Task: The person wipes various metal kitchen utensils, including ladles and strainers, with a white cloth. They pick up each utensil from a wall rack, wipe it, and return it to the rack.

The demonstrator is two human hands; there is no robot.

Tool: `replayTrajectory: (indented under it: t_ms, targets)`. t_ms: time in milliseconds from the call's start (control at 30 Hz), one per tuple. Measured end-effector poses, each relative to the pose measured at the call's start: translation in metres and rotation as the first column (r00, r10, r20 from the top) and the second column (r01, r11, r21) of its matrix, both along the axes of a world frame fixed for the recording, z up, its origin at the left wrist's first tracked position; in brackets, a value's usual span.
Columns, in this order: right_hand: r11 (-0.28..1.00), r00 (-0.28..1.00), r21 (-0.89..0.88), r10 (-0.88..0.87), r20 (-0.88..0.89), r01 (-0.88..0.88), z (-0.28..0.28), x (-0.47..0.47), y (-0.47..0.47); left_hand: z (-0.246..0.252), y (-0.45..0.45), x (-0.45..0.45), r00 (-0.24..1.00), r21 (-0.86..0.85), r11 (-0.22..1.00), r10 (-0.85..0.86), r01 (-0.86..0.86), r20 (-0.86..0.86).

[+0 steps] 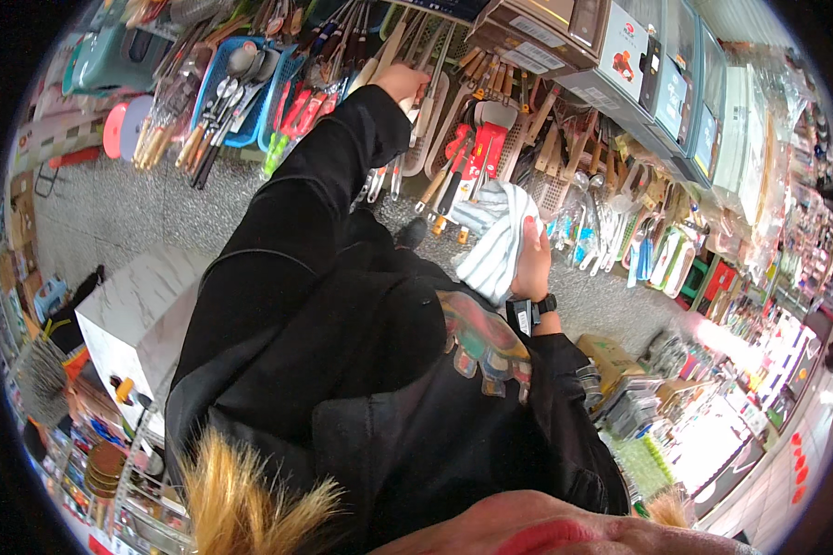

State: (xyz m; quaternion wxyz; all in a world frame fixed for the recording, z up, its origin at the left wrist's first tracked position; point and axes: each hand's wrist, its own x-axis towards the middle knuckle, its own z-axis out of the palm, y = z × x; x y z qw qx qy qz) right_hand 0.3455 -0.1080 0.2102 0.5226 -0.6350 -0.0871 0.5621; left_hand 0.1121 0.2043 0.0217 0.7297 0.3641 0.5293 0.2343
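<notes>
My right hand [532,262] holds a bunched white cloth with grey-blue stripes [494,244] in front of my body. A dark watch-like band is on that wrist. My left hand [398,83] reaches out over a rack of kitchen utensils, its fingers curled beside long-handled metal utensils [432,97] in a pale plastic basket [416,161]. What its fingers close on is hidden. Right of it, another basket holds spatulas with red packaging [487,142]. On its left lie red-packaged utensils [309,111] and a blue basket [205,104] of ladles and spoons.
Stacked boxes [625,62] stand above the utensils at the right. A white marble-patterned box [135,305] is on the left, on the speckled floor [201,201]. A cardboard box [607,357] sits behind at right. Wire shelving [128,479] is at lower left.
</notes>
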Motion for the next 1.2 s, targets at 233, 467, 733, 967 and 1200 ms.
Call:
replayTrajectory:
  t_ms: [233,467,733,967,1200]
  targets:
    - [0.971,0.924,-0.192,0.200,0.326,-0.142,0.007,0.043,-0.032,-0.012,-0.010,0.025,0.369,0.224,0.530,-0.183,0.818,-0.911]
    - [0.973,0.938,-0.156,0.209,0.277,-0.171,0.005,0.066,-0.054,0.012,-0.052,0.014,0.990,0.247,0.960,0.114,-0.131,0.083]
    - [0.971,0.930,0.066,0.200,0.309,-0.231,0.015,0.078,-0.044,0.109,-0.191,-0.031,0.997,0.217,0.973,0.071,-0.074,0.023]
    - [0.770,0.118,0.043,0.043,0.992,-0.637,0.040,0.085,0.005,0.206,-0.333,-0.083,0.959,0.118,0.964,-0.214,0.238,-0.187]
    - [0.763,-0.348,-0.241,0.023,0.937,-0.599,0.069,0.057,0.057,0.262,-0.383,-0.076,0.733,0.559,0.574,-0.110,0.599,-0.671]
